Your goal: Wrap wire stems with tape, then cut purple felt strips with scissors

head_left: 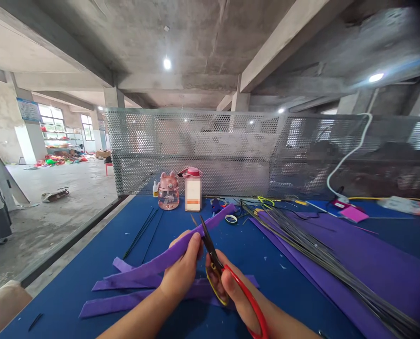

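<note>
My left hand [185, 256] pinches a long purple fabric strip [153, 263] between thumb and fingers, with one end sticking out up and to the right. My right hand [233, 285] grips scissors [212, 249] with red and yellow handles. Their dark blades are parted and stand at the strip, just beyond my left thumb; whether they touch the cloth I cannot tell. More purple strips [118, 303] lie on the blue table [72, 278] beneath my forearms and hands.
A pink bear-eared bottle [168, 193] and a pink-lidded cup [193, 193] stand at the back. Thin black wires [141, 233] lie at left. On the right, a bundle of grey wires [323, 254] rests on purple sheets [383, 263]. A perforated metal panel [196, 146] edges the table.
</note>
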`<state>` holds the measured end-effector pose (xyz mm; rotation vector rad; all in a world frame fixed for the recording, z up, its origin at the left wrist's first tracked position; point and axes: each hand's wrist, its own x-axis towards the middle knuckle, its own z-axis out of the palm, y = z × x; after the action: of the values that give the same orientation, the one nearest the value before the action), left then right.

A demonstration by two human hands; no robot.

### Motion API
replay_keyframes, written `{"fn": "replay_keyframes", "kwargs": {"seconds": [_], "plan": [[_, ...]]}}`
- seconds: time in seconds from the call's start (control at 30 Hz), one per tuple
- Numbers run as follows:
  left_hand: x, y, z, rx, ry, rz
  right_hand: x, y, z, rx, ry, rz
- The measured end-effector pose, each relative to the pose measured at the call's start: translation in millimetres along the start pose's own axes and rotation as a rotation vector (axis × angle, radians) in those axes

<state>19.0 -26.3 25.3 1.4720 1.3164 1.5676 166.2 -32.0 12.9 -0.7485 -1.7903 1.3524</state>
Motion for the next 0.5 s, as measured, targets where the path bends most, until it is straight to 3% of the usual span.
{"fn": "replay_keyframes", "kwargs": {"seconds": [0.5], "plan": [[-4.4, 3.3, 4.3, -0.04, 0.008, 0.001, 4.9, -1.6, -0.8, -0.056, -0.088, -0.072]]}}
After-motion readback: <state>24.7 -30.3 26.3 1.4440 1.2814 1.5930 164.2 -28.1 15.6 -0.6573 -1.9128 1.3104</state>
